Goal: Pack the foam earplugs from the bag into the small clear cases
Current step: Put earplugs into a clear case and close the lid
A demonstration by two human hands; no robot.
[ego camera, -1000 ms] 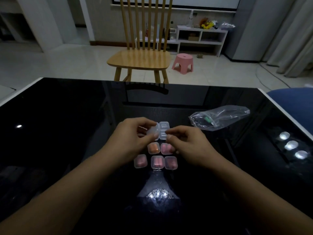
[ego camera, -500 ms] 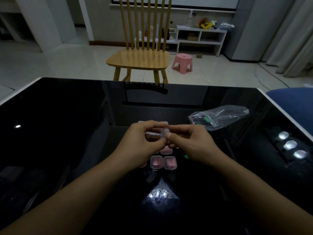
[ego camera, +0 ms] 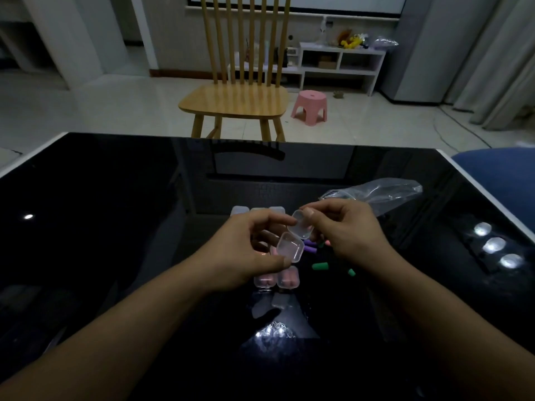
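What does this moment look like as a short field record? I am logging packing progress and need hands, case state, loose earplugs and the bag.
left hand: grips the base of the small clear hinged plastic case
right hand: pinches the case's raised lid
case state: open, nothing visible inside
filled clear cases with pink earplugs: two in view on the glossy black table, below the hands
empty closed clear cases: row of three beyond the hands
loose green foam earplug: on the table, with purple ones nearby
crumpled clear plastic bag: lies right of the hands
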